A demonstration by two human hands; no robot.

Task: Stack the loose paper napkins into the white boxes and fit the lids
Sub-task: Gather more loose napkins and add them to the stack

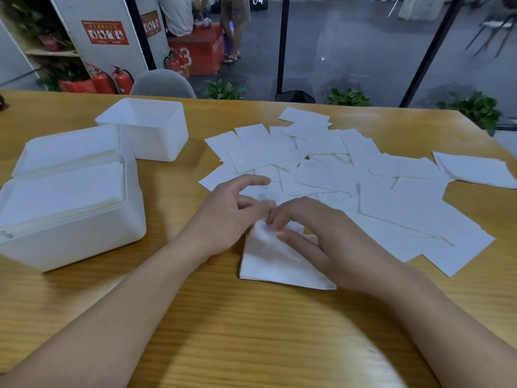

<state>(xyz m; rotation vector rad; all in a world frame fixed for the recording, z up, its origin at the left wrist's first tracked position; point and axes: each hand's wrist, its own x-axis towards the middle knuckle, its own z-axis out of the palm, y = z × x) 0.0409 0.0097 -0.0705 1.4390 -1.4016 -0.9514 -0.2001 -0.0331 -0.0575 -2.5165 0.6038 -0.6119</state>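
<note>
Hands meet at the centre of the head view, over a small stack of napkins [275,261] lying on the wooden table [195,331] just toward 6 o'clock from the big scatter. The left hand [232,217] comes in from 7 o'clock with its fingers loosely curled, the index finger stretched out toward 1 o'clock above the paper; whether it pinches the raised corner of the top napkin is too blurred to tell. The right hand [321,239] comes in from 5 o'clock, lies across the right part of the stack, and its bent fingertips and thumb nip the lifted, crumpled corner of that top sheet. Loose paper napkins [363,186] spread in an overlapping layer from the centre out toward 2 and 3 o'clock, with a separate small pile [475,170] at the far 3 o'clock edge of the table. At 9 o'clock stands a white box [84,242] filled to its rim with stacked napkins, no lid on it. Touching its far side, toward 10 o'clock, a second filled white box [70,148] sits with napkins level at the top. Behind that, toward 11 o'clock, an empty white box [156,135] stands upright and open. Beyond the table's far edge, at 12 o'clock, are a grey chair back [163,84], red fire extinguishers [112,79] and potted green plants [348,98].
</note>
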